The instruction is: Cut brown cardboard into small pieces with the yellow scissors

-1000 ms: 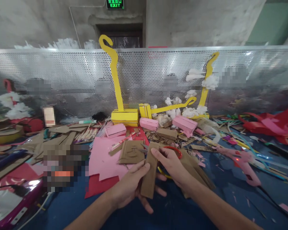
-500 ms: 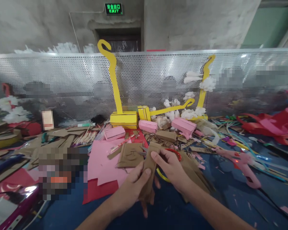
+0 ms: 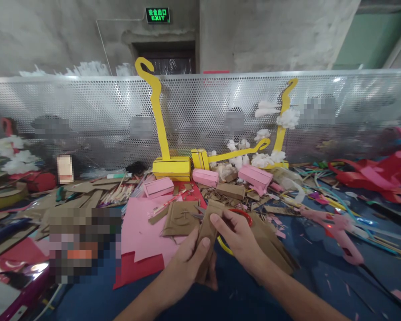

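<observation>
Both my hands grip one folded strip of brown cardboard (image 3: 209, 227), tilted over the front of the table. My left hand (image 3: 192, 256) pinches its lower left side with the thumb on top. Higher up on the right edge, my right hand (image 3: 235, 234) presses with its thumb near the strip's upper end. Just behind the strip lie scissors (image 3: 245, 216) with red and yellow handles, their blades partly hidden by it. A flat square of brown cardboard (image 3: 181, 218) with a mark on it rests left of the blades, on pink sheets (image 3: 142, 232).
Small pink boxes (image 3: 205, 177) stand behind my hands, near a yellow hook-shaped piece on a box base (image 3: 171, 168). A pink glue gun (image 3: 341, 229) lies to the right, and cardboard scraps (image 3: 82, 196) to the left. A perforated metal panel (image 3: 194, 111) closes the back.
My left-hand fingers beneath the cardboard have drawn in and curled closer to it. The strip stays in both hands, almost in place; the view has shifted slightly.
</observation>
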`<state>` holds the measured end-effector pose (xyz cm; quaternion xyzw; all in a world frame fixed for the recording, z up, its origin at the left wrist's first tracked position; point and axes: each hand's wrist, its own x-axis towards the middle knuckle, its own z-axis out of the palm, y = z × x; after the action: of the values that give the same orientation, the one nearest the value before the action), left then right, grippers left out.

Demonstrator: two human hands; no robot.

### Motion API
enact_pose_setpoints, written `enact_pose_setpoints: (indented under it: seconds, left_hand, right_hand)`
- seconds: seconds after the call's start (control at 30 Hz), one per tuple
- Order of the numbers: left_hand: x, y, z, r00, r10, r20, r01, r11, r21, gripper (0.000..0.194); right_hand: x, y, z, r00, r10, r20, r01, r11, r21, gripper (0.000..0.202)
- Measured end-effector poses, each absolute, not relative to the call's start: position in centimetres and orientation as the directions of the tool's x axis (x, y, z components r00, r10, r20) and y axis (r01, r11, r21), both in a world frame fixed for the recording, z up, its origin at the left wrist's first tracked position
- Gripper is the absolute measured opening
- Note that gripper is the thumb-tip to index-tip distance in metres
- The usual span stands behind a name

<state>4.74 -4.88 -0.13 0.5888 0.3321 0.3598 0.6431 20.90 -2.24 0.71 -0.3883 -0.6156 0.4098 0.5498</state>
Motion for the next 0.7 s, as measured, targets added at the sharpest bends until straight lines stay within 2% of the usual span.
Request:
enact_pose_setpoints:
  seconds: [0.17,0.3,0.37,0.43,0.5,0.6,0.7]
  left_hand:
    - [5.1,-4.5,-1.0,0.472,0.881,0.041,-0.099,0.007,0.995,0.037]
    - [5.2,-3.8,-1.5,0.368,0.929,-0.041,-0.138,0.098,0.986,0.043]
    - [4.9,-3.5,-1.0,0.289,0.955,-0.069,-0.183,0.126,0.975,0.047]
    - [4.4,-3.1,-0.1,0.244,0.968,-0.056,-0.219,0.111,0.969,0.049]
    - [3.9,-2.9,0.7,0.217,0.976,-0.031,-0.237,0.084,0.968,0.046]
    - [3.4,-2.7,1.3,0.191,0.981,-0.009,-0.243,0.056,0.968,0.043]
    - [3.3,-2.5,1.1,0.205,0.979,0.01,-0.235,0.04,0.971,0.043]
  right_hand:
    - [20.5,-2.3,0.8,-0.104,0.928,0.357,0.119,0.368,-0.922,0.036]
    - [22.4,-1.4,1.3,-0.156,0.921,0.356,0.302,0.388,-0.871,0.041]
    - [24.2,-0.7,1.6,-0.133,0.921,0.367,0.394,0.389,-0.833,0.033]
    - [26.0,-0.2,1.5,-0.139,0.93,0.34,0.763,0.32,-0.562,0.039]
    - [26.9,0.1,1.1,-0.182,0.945,0.27,0.824,0.297,-0.482,0.04]
    - [26.7,0.2,0.4,-0.237,0.941,0.242,0.864,0.318,-0.389,0.051]
    - [25.6,0.2,0.0,-0.247,0.939,0.239,0.89,0.317,-0.328,0.045]
